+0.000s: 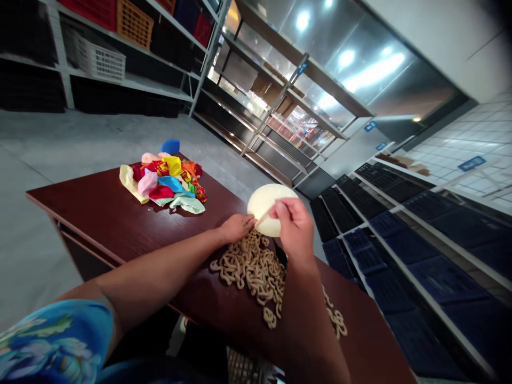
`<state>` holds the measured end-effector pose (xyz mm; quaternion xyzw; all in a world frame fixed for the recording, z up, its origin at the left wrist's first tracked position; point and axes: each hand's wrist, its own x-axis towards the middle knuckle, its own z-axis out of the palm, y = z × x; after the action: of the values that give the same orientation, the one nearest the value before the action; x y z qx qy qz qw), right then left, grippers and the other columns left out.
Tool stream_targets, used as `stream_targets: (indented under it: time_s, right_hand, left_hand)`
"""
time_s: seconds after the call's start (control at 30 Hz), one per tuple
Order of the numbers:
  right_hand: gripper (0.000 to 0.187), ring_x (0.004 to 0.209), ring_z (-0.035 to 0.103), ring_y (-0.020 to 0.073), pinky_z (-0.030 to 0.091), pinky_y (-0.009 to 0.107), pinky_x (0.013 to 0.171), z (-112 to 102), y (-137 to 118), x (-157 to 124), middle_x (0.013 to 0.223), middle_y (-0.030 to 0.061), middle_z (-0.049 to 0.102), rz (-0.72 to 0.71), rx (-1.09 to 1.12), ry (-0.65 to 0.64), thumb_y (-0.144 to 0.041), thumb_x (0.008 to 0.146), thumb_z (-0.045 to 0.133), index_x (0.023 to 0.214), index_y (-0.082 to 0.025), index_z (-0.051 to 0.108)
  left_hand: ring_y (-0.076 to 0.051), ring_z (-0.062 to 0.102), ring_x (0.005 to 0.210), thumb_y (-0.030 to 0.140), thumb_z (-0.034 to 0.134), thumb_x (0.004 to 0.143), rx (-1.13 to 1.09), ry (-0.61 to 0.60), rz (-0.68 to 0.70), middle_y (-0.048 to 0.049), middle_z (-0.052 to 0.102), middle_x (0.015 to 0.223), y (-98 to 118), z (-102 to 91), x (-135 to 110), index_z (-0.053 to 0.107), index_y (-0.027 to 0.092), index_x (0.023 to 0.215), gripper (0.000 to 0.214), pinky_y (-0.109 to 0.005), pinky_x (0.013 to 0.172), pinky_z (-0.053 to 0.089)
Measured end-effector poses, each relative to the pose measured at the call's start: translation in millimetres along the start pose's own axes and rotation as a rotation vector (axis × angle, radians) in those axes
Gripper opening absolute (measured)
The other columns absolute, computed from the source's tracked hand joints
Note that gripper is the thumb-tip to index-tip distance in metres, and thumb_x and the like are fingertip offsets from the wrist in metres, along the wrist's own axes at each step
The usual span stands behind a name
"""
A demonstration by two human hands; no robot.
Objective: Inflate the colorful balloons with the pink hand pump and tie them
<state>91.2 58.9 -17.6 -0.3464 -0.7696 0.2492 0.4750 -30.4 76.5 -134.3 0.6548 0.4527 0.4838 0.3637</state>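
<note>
A pale cream, shiny, oval balloon [267, 198] is in front of me, just above the far edge of the table. My left hand [239, 228] pinches it at its near end, thumb and fingertips pressed together. My right hand [295, 223] is closed with its fingers curled in front of the balloon; a thin, pale strip stretches between the two hands, seemingly the balloon's neck. Below my hands lies a heap of tan, curly, rope-like loops [256, 269]. More of these loops [337, 321] show beyond my right forearm, which hides part of the heap.
On the dark red-brown table [104, 218], a pile of limp, colourful pieces [160, 184] lies at the left, with a rounded blue thing [170, 145] behind it. Shelves with dark crates [384, 256] stand at the right. A white basket [102, 61] sits on the left rack.
</note>
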Motion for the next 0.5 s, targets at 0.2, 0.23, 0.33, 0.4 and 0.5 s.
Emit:
stream_targets:
  time_s: [0.2,0.23,0.33,0.4,0.5]
  right_hand:
    - [0.037,0.105,0.054,0.0183,0.043,0.038,0.087,27,-16,20,0.118,0.0059,0.056,-0.215,0.109,-0.172,-0.044,0.087,0.043,0.119,-0.028,0.046]
    - [0.035,0.102,0.055,0.0183,0.044,0.038,0.085,27,-15,9,0.115,0.0061,0.058,-0.2,0.133,-0.107,-0.044,0.088,0.04,0.118,-0.027,0.048]
    - [0.037,0.07,0.058,0.0135,0.046,0.029,0.067,23,4,-31,0.076,0.0033,0.064,-0.016,0.097,0.047,-0.04,0.09,0.034,0.078,-0.019,0.061]
    - [0.037,0.055,0.053,0.0108,0.042,0.024,0.055,20,26,-51,0.061,0.0006,0.06,0.147,0.037,0.008,-0.041,0.088,0.04,0.066,-0.017,0.058]
    - [0.032,0.05,0.05,0.0097,0.039,0.022,0.049,22,61,-62,0.058,-0.002,0.058,0.351,0.066,0.07,-0.045,0.082,0.049,0.07,-0.017,0.059]
  left_hand:
    - [-0.005,0.018,0.038,0.035,0.039,0.084,-0.761,-0.042,-0.272,0.0071,0.026,0.048,5,1.5,1,0.04,0.017,0.067,0.025,-0.02,0.039,0.015]
    - [-0.005,0.016,0.037,0.034,0.04,0.084,-0.869,-0.044,-0.303,0.0078,0.024,0.048,6,0.2,1,0.039,0.018,0.067,0.023,-0.019,0.038,0.012]
    - [-0.003,0.014,0.036,0.029,0.045,0.081,-1.077,-0.06,-0.341,0.0084,0.022,0.05,12,-4.7,1,0.038,0.017,0.068,0.019,-0.017,0.037,0.009]
    - [-0.002,0.014,0.037,0.025,0.047,0.08,-1.159,-0.09,-0.343,0.0083,0.022,0.051,16,-7.0,0,0.038,0.017,0.068,0.018,-0.015,0.037,0.009]
    - [-0.002,0.014,0.038,0.026,0.048,0.081,-1.262,-0.19,-0.352,0.0081,0.02,0.053,19,-8.3,-3,0.037,0.016,0.067,0.021,-0.014,0.036,0.009]
